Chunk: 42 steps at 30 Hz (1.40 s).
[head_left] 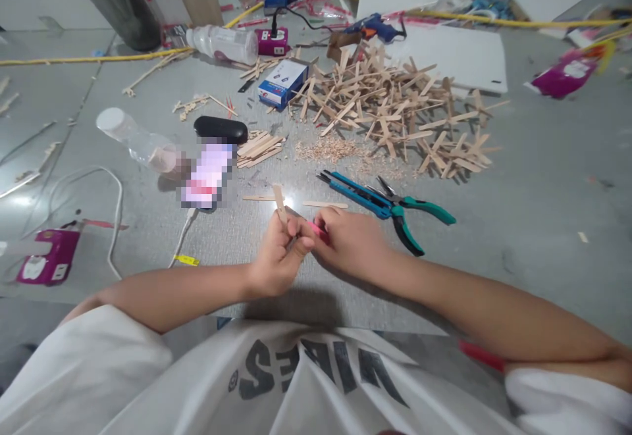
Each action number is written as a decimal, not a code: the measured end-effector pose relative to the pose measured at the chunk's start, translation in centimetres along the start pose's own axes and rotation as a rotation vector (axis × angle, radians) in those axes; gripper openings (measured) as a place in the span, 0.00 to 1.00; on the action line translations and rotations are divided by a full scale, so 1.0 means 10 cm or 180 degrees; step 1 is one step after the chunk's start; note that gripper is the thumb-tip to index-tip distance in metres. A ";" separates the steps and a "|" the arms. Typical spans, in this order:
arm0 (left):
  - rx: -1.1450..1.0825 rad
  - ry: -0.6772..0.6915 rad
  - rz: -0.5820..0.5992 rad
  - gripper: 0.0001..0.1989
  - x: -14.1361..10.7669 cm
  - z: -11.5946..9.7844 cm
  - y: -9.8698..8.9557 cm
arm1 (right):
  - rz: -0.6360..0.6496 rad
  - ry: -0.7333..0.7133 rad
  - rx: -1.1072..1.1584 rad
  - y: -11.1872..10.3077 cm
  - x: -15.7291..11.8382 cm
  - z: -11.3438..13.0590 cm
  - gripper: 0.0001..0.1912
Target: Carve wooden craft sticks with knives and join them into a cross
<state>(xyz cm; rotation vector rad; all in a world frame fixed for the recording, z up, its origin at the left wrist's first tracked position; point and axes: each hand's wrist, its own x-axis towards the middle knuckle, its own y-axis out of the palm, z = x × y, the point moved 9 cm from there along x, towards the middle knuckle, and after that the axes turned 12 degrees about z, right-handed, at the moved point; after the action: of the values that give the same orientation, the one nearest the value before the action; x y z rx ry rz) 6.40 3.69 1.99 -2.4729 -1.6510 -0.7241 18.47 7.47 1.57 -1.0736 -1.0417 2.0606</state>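
Left hand [277, 251]: closed on a wooden craft stick [279, 202], gripped between thumb and fingers near its lower end, with the upper part standing up at a slight tilt. Right hand [349, 239]: closed around a pink item [318, 230], mostly covered by the fingers; its type cannot be determined. The hands are close together above the near part of the grey table [533, 224], the fingertips meeting or nearly so; exact contact cannot be confirmed.

Just beyond the hands, two loose sticks lie flat: the left stick [257, 198] behind the held one, the right stick [324, 205] beyond the right hand. To the right of these rest a blue slender tool [353, 191] and pliers [424, 206] with teal and black handles, spread open, the two tools touching or overlapping.

Farther back is a large heap of crossed sticks [380, 102], with wood shavings [330, 149] scattered at its near left side. A small stack of flat sticks [259, 148] lies left of the shavings, beside a black case [220, 130] and a phone [207, 173], its screen pixelated. A blue and white box [283, 84] sits at the heap's left edge; a blue glue gun [378, 27] lies behind the heap.
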 end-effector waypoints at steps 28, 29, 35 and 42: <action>-0.0870 -0.1849 -0.0604 0.27 0.10 0.31 -0.29 | -0.1932 -0.1448 0.2096 -0.27 -0.06 -0.36 0.09; -0.0826 -0.1867 -0.0632 0.26 0.11 0.31 -0.30 | -0.1863 -0.1417 0.1961 -0.28 -0.05 -0.35 0.08; -0.0725 -0.2006 -0.0473 0.24 0.10 0.31 -0.29 | -0.1446 -0.1235 0.1183 -0.27 0.04 -0.23 0.16; -0.0758 -0.1841 -0.0165 0.23 0.16 0.28 -0.26 | -0.1008 -0.1154 0.0319 -0.17 0.10 -0.12 0.31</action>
<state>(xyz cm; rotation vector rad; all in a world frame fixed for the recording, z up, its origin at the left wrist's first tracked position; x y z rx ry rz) 5.53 7.07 -0.33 -3.0252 -1.8936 -0.2173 19.25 9.61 2.18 -0.4554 -1.1801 2.0571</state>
